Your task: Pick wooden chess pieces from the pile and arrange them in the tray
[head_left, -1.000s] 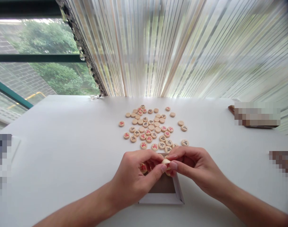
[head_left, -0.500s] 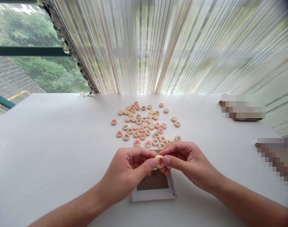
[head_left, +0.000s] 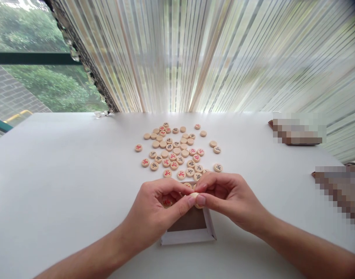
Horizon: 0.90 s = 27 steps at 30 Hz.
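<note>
My left hand (head_left: 154, 211) and my right hand (head_left: 226, 197) meet over a small open cardboard box (head_left: 191, 232) near the table's front edge. Between their thumbs and fingertips they pinch one round wooden chess piece (head_left: 194, 195), tilted almost edge-on. A second piece with a red character (head_left: 167, 202) sits tucked inside my left hand's curled fingers. Just beyond the hands lie several loose wooden chess pieces (head_left: 177, 151), some with red marks, some with black, spread on the white table (head_left: 78, 174).
A striped sheer curtain (head_left: 224, 58) hangs behind the table, with a window (head_left: 34, 77) at the left. Two blurred brown objects lie at the right, one far (head_left: 299, 131), one near (head_left: 340, 190).
The pinched piece showed its red face half a second ago and is now turned nearly edge-on. Both hands stay together over the box; the view has shifted slightly.
</note>
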{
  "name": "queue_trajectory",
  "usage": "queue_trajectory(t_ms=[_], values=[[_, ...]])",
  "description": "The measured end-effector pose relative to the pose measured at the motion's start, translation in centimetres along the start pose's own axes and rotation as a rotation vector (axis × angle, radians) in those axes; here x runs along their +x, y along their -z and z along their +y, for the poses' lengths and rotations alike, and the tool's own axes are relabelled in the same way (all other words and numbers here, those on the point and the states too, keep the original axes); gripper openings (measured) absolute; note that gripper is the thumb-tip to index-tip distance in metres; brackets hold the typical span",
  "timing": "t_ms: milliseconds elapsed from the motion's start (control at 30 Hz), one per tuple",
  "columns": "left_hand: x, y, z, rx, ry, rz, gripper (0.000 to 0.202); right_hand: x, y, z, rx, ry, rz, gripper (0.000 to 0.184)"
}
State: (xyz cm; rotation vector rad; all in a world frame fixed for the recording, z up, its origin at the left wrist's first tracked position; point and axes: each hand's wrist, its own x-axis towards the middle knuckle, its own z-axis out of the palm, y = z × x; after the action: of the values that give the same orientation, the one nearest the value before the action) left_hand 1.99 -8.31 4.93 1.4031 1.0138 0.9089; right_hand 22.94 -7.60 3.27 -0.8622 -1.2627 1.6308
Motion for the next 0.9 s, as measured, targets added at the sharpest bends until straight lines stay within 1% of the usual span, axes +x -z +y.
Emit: queue_trajectory(t_ms=[100, 200, 367, 500, 667, 900], values=[[-0.04, -0.11, -0.06, 0.007, -0.001, -0.003, 0.015, 0.01, 0.00, 0.05, -0.024, 0.006, 0.016, 0.017], [-0.05, -0.11, -0.01, -0.030, 0.008, -0.023, 0.013, 0.01, -0.04, -0.03, 0.016, -0.018, 0.010, 0.019], [0.06, 0.20, 0.06, -0.171, 0.050, -0.085, 0.014, 0.04, -0.10, -0.33, 0.090, -0.059, -0.010, 0.013], [0.29, 0.40, -0.06, -0.246, 0.097, -0.109, 0.020, 0.14, 0.03, -0.30, 0.107, -0.085, -0.011, 0.011], [0.54, 0.37, -0.14, -0.355, 0.160, -0.108, 0.029, 0.22, 0.33, -0.07, 0.129, -0.116, -0.025, 0.023], [0.61, 0.41, -0.19, -0.449, 0.218, -0.100, 0.036, 0.18, 0.44, 0.01, 0.136, -0.144, -0.007, 0.035]])
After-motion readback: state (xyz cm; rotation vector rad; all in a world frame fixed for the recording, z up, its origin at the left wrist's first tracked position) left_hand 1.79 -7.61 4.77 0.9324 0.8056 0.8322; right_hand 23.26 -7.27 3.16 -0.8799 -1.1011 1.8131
